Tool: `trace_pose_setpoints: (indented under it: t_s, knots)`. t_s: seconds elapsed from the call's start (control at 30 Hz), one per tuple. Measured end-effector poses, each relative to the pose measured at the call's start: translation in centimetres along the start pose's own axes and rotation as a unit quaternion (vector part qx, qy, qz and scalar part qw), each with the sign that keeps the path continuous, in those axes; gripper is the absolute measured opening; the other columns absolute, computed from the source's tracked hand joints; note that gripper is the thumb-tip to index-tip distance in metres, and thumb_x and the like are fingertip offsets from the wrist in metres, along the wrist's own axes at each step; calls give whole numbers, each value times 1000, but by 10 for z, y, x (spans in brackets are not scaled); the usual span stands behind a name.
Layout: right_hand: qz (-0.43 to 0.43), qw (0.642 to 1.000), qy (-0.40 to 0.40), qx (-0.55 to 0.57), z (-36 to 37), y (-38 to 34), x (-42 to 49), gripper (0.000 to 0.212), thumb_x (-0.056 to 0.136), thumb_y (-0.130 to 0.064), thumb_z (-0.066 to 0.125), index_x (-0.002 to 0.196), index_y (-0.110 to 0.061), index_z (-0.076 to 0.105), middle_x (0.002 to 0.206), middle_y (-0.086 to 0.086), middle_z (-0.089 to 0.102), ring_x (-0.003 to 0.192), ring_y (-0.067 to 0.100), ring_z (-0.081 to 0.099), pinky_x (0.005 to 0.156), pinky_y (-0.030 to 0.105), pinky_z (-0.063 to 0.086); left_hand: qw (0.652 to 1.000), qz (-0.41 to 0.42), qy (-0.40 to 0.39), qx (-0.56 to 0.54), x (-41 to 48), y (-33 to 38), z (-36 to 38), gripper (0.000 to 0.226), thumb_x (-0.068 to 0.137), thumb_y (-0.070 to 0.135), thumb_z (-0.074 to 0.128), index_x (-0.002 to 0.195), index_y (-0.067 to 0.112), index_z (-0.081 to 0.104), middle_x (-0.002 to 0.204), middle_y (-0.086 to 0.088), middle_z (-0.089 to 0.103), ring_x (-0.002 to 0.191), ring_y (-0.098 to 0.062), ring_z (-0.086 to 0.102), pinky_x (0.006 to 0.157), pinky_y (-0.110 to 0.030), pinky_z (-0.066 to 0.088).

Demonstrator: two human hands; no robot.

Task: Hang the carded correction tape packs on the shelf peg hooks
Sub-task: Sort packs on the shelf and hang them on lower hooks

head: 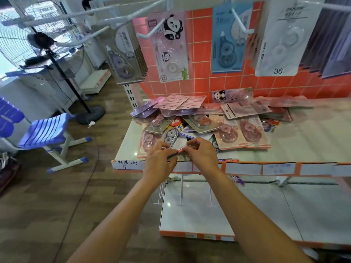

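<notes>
Here the left hand [160, 158] and right hand [202, 151] pinch the white carded tape pack [180, 144]. Best keep the card's top beyond the fingers, free for hooking.

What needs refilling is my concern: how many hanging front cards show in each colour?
Grey card: 1
Pink panda card: 1
Blue card: 1
White card: 1
Total: 4
The dark bunch at far right is too blurred to count.
</notes>
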State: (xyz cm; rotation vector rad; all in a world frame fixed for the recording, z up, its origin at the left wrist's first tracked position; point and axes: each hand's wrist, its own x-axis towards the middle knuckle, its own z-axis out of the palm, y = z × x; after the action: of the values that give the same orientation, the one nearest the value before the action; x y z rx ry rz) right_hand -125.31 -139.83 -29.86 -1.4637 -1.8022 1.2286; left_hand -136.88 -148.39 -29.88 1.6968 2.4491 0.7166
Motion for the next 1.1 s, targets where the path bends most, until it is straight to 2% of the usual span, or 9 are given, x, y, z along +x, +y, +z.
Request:
trace_pose_setpoints:
  t_s: [0.17, 0.3, 0.47, 0.63, 0.8, 0.93, 1.1]
  knots:
    - [30, 1000, 5, -5, 1, -3, 5, 13, 81, -33, 71, 85, -26, 61, 92, -3, 68, 88, 18, 64, 81, 42, 54, 1000, -8, -14, -2, 0, 3, -6, 27, 85, 23, 70, 112, 20, 72, 124, -2, 58, 114, -19, 52, 95, -26, 36]
    - [28, 999, 13, -11, 1, -5, 5, 13, 80, -32, 72, 81, -27, 60, 89, -3, 68, 87, 19, 65, 79, 41, 54, 999, -34, -11, -1, -2, 5, -9, 31, 87, 27, 69, 117, 21, 69, 129, 5, 57, 117, -12, 50, 86, -12, 20]
    - [1, 1000, 17, -22, 0, 0, 3, 11, 85, -30, 68, 89, -26, 59, 86, -10, 63, 86, 13, 63, 76, 35, 53, 998, -52, 11, -14, -2, 8, -9, 37, 84, 25, 71, 120, 18, 64, 125, 3, 60, 113, -13, 52, 87, -16, 27]
    - [-55, 998, 26, 0, -2, 5, -7, 15, 88, -23, 65, 101, -15, 63, 93, -4, 64, 86, 13, 61, 75, 27, 49, 993, -94, 52, -37, 1, 11, 0, 32, 85, 22, 71, 116, 17, 67, 120, 0, 63, 107, -17, 55, 86, -21, 34]
    - [-79, 995, 50, 23, -9, 6, -12, 13, 90, -20, 64, 100, -12, 64, 93, -2, 66, 84, 10, 59, 75, 22, 47, 991, -92, 95, -26, 4, 24, 18, 29, 84, 14, 71, 112, 15, 68, 117, -3, 61, 109, -21, 51, 83, -20, 31]
    - [-63, 997, 31, 18, -12, 4, -10, 20, 89, -21, 64, 107, -12, 62, 102, 2, 67, 88, 11, 59, 80, 26, 50, 987, -98, 121, -28, 5, 33, 29, 27, 84, 11, 69, 111, 12, 68, 113, -6, 61, 110, -25, 46, 82, -22, 32]
    - [-31, 996, -10, -82, -2, -4, 0, 28, 88, -34, 62, 112, -21, 58, 108, -2, 65, 99, 16, 61, 81, 32, 49, 988, -83, 122, -44, 8, 28, 34, 22, 80, 10, 74, 102, 9, 71, 105, -7, 67, 105, -25, 49, 81, -22, 30]
